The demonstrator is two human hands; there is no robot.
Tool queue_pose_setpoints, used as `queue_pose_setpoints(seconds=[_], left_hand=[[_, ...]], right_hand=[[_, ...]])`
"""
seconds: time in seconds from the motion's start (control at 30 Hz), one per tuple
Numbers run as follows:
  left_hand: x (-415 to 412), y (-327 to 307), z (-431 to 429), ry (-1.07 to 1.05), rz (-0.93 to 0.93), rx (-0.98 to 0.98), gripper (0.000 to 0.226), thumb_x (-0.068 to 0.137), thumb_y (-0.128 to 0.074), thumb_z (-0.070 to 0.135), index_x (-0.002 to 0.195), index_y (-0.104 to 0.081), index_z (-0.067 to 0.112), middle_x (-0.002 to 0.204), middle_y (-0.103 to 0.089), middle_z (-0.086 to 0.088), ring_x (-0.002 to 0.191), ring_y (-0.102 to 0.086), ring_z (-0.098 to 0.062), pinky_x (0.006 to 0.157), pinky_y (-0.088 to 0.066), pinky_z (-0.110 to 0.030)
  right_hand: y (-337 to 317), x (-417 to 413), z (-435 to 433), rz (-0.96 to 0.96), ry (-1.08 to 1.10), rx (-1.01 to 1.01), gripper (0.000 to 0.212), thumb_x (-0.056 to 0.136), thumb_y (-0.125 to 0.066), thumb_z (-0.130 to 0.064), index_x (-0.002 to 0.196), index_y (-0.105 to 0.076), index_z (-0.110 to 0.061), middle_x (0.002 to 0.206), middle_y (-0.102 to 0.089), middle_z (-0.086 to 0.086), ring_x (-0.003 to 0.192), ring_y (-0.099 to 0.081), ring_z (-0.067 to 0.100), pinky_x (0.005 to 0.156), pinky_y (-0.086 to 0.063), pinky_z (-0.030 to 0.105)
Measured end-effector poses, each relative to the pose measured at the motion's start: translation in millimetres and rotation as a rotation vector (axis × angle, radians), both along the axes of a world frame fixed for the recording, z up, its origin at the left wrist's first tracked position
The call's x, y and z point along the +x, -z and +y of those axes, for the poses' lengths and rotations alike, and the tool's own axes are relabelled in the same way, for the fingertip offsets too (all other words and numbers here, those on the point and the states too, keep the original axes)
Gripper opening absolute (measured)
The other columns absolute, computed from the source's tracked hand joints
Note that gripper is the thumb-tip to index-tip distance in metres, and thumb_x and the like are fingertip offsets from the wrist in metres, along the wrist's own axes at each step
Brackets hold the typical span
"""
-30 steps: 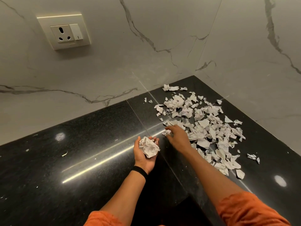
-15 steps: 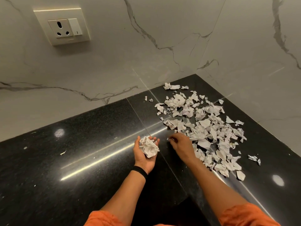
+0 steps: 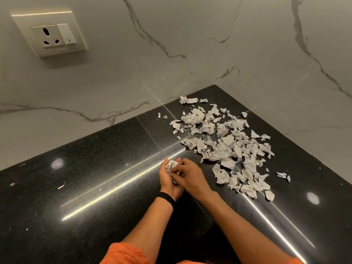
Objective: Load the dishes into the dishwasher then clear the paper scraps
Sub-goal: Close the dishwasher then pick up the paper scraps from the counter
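Several torn white paper scraps (image 3: 226, 145) lie scattered on the black granite counter (image 3: 95, 178), in the corner to the right. My left hand (image 3: 167, 181), palm up with a black wristband, cups a crumpled wad of scraps (image 3: 171, 165). My right hand (image 3: 190, 176) lies over that wad with its fingers curled onto the paper in my left palm. Most of the wad is hidden beneath my right hand.
White marble walls (image 3: 171, 44) meet at the corner behind the scraps. A wall socket with a switch (image 3: 51, 35) sits at the upper left. One tiny scrap (image 3: 61, 186) lies alone on the left of the counter.
My right hand left the scattered scraps with a small piece and came left onto the wad in my left palm. The left hand stayed in place.
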State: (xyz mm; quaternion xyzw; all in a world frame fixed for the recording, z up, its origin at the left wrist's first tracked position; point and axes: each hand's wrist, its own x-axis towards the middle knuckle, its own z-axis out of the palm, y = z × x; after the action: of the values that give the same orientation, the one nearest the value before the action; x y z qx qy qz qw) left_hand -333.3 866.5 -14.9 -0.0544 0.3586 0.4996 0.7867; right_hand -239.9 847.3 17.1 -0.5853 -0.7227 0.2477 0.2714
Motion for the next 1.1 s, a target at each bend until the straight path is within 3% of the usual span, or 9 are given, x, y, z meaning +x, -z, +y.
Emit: queue_pose_setpoints(seconds=[0.07, 0.13, 0.27, 0.47, 0.6, 0.77, 0.9, 1.0, 1.1], left_hand=[[0.2, -4.6, -1.6, -0.006, -0.029, -0.003, 0.045, 0.092, -0.057, 0.052, 0.097, -0.067, 0.008, 0.093, -0.066, -0.012, 0.088, -0.068, -0.026, 0.091, -0.053, -0.038], [-0.2, -6.5, 0.1, -0.016, -0.028, 0.004, 0.046, 0.094, -0.052, 0.05, 0.096, -0.069, 0.007, 0.094, -0.069, -0.013, 0.087, -0.07, -0.027, 0.085, -0.056, -0.039], [-1.7, -7.3, 6.4, -0.053, -0.025, 0.004, 0.048, 0.092, -0.054, 0.049, 0.105, -0.067, 0.005, 0.102, -0.068, -0.017, 0.091, -0.066, -0.029, 0.088, -0.05, -0.041], [-11.5, -1.4, 8.6, -0.091, -0.055, -0.019, 0.052, 0.092, -0.054, 0.05, 0.104, -0.069, 0.002, 0.102, -0.069, -0.019, 0.089, -0.066, -0.027, 0.087, -0.051, -0.039], [-15.0, -1.8, 11.5, -0.111, -0.067, -0.03, 0.051, 0.091, -0.054, 0.05, 0.101, -0.069, 0.003, 0.101, -0.069, -0.018, 0.09, -0.066, -0.027, 0.089, -0.05, -0.038], [-17.1, -1.2, 16.9, -0.139, -0.075, -0.048, 0.051, 0.093, -0.053, 0.05, 0.102, -0.069, 0.002, 0.101, -0.069, -0.018, 0.09, -0.066, -0.028, 0.09, -0.05, -0.038], [-14.6, -1.3, 18.6, -0.161, -0.083, -0.045, 0.051, 0.094, -0.053, 0.048, 0.103, -0.069, 0.0, 0.102, -0.069, -0.019, 0.093, -0.066, -0.029, 0.103, -0.045, -0.038], [-13.5, -3.2, 17.8, -0.178, -0.1, -0.032, 0.049, 0.095, -0.053, 0.047, 0.099, -0.068, 0.0, 0.097, -0.069, -0.018, 0.092, -0.066, -0.029, 0.097, -0.048, -0.037], [-10.3, -5.2, 16.7, -0.178, -0.096, -0.011, 0.049, 0.096, -0.051, 0.046, 0.096, -0.069, 0.001, 0.094, -0.069, -0.017, 0.089, -0.065, -0.028, 0.09, -0.049, -0.036]], right_hand=[[-6.4, 4.6, 1.8, 0.03, -0.017, 0.031, 0.016, 0.086, -0.072, -0.029, 0.098, -0.079, -0.022, 0.09, -0.065, -0.012, 0.086, -0.058, 0.009, 0.073, -0.038, 0.012], [-13.3, 13.2, 7.0, 0.13, 0.042, 0.049, 0.015, 0.089, -0.071, -0.028, 0.099, -0.079, -0.021, 0.09, -0.073, -0.008, 0.083, -0.064, 0.007, 0.074, -0.047, 0.017], [-19.2, 33.8, 31.8, 0.217, 0.198, 0.0, 0.013, 0.096, -0.067, -0.023, 0.104, -0.075, -0.016, 0.087, -0.072, -0.011, 0.079, -0.067, -0.003, 0.071, -0.053, 0.014], [2.5, 66.6, 70.2, -0.195, 0.197, -0.126, 0.031, 0.096, -0.063, -0.014, 0.126, -0.07, -0.017, 0.118, -0.07, 0.004, 0.104, -0.064, 0.021, 0.092, -0.047, 0.033], [11.0, 66.1, 79.5, -0.38, 0.091, -0.1, 0.036, 0.094, -0.057, -0.007, 0.127, -0.069, -0.016, 0.111, -0.068, 0.007, 0.104, -0.062, 0.027, 0.085, -0.045, 0.034], [17.4, 65.4, 76.9, -0.446, 0.082, -0.002, 0.022, 0.094, -0.057, -0.01, 0.108, -0.073, -0.013, 0.105, -0.069, 0.006, 0.096, -0.062, 0.028, 0.08, -0.047, 0.038], [13.7, 54.9, 59.4, -0.185, 0.164, 0.05, 0.015, 0.092, -0.066, -0.016, 0.104, -0.073, -0.018, 0.098, -0.071, -0.004, 0.089, -0.063, 0.013, 0.078, -0.051, 0.029], [12.9, 40.7, 34.5, 0.155, 0.184, -0.014, 0.011, 0.092, -0.068, -0.015, 0.102, -0.07, -0.021, 0.096, -0.068, -0.011, 0.087, -0.064, 0.002, 0.076, -0.053, 0.021], [19.3, 26.1, 11.4, 0.273, 0.211, -0.056, 0.011, 0.092, -0.068, -0.019, 0.1, -0.069, -0.028, 0.097, -0.069, -0.014, 0.091, -0.066, 0.003, 0.079, -0.055, 0.025]])
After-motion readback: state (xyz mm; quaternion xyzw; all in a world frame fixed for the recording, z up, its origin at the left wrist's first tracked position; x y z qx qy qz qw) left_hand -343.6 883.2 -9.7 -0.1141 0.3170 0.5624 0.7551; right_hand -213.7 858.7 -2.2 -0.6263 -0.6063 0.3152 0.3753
